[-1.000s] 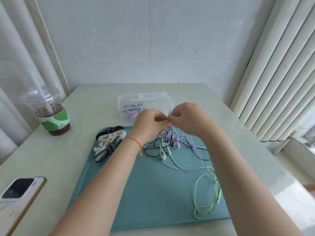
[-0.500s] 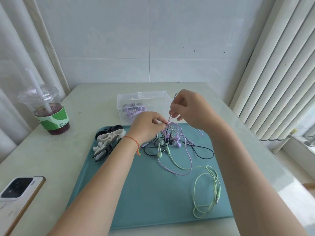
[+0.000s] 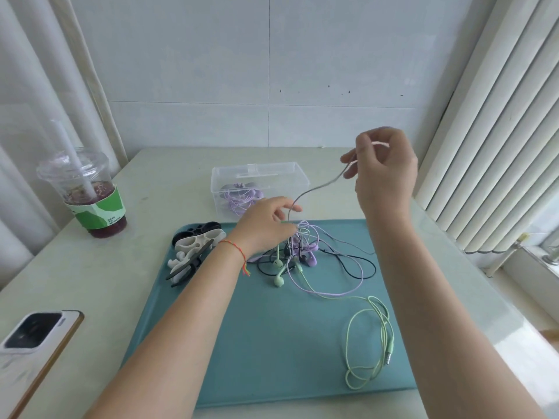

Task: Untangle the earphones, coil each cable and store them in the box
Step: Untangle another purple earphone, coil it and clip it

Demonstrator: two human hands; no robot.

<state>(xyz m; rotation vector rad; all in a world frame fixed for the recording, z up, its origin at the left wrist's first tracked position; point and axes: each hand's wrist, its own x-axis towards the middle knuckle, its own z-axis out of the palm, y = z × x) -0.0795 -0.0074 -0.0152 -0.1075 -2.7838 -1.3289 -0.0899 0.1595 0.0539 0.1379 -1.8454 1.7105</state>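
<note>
Right hand point(image 3: 382, 173) had swung from beside the left to upper right of frame, pinching a thin purple-grey cable strand point(image 3: 314, 189) pulled up from the tangled earphone knot point(image 3: 298, 252), which left hand point(image 3: 266, 225) pinned at the teal tray's point(image 3: 272, 343) far edge; one lead looked nearly free, clear plastic box point(image 3: 260, 186) just behind.

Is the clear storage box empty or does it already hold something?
Not empty: through the wall of the clear box, a coiled purple earphone cable lies inside it.

box point(image 3: 260, 189) top open, tangle point(image 3: 298, 252) in front
</note>
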